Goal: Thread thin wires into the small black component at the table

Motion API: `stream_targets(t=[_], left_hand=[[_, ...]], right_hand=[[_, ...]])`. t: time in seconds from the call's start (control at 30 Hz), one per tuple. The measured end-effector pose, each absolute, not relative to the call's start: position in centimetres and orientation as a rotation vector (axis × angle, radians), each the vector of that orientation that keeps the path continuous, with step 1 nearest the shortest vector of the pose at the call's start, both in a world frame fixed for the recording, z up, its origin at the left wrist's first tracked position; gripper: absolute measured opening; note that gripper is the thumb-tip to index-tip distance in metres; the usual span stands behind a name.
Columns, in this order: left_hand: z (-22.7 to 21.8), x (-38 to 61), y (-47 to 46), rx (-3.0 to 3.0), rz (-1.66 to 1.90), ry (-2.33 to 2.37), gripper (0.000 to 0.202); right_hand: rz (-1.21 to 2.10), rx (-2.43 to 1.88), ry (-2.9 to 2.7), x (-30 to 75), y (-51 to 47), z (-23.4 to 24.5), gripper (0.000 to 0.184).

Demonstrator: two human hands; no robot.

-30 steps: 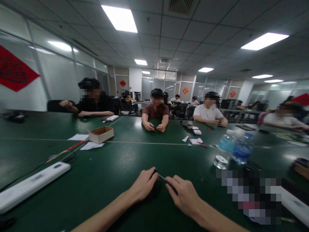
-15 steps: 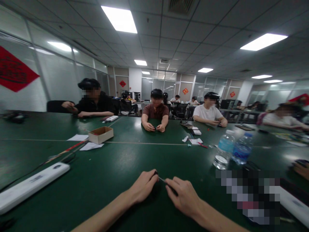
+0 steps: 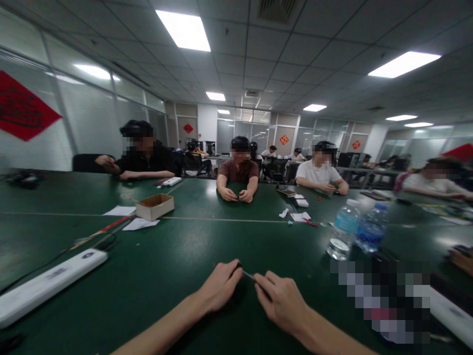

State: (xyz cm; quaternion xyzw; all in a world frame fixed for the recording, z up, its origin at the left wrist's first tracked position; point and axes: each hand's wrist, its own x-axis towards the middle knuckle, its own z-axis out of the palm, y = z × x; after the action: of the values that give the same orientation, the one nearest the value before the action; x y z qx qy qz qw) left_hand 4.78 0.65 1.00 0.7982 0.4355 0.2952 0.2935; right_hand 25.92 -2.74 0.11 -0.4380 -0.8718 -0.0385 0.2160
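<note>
My left hand [image 3: 220, 287] and my right hand [image 3: 283, 301] rest close together on the green table [image 3: 155, 276] near its front edge. Both are closed in a pinch on the two ends of a small thin dark object [image 3: 248, 274] that spans the gap between them. The fingertips hide most of it, so I cannot name it.
A white power strip [image 3: 48, 285] lies at the left, with a cardboard box [image 3: 154, 205] and papers beyond. Two water bottles [image 3: 358, 229] stand at the right, beside a blurred patch. Several people sit across the table, hands on small items.
Both hands have drifted slightly nearer me; their pinch on the small object is unchanged.
</note>
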Motion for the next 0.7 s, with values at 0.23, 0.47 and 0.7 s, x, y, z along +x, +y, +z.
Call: stream_targets(t=[0.23, 0.47, 0.7], left_hand=[[0.9, 4.8, 0.7, 2.109, 0.819, 1.197, 0.04], [1.5, 4.9, 0.4, 2.07, 0.856, 1.203, 0.048], [1.9, 4.6, 0.6, 1.937, 0.833, 1.171, 0.055]], right_hand=[[-0.134, -1.239, -2.415, 25.9, -2.7, 0.0, 0.027], [-0.141, -1.252, -2.403, 25.8, -2.8, 0.0, 0.026], [-0.153, -1.225, -2.389, 25.8, -2.7, -0.1, 0.026]])
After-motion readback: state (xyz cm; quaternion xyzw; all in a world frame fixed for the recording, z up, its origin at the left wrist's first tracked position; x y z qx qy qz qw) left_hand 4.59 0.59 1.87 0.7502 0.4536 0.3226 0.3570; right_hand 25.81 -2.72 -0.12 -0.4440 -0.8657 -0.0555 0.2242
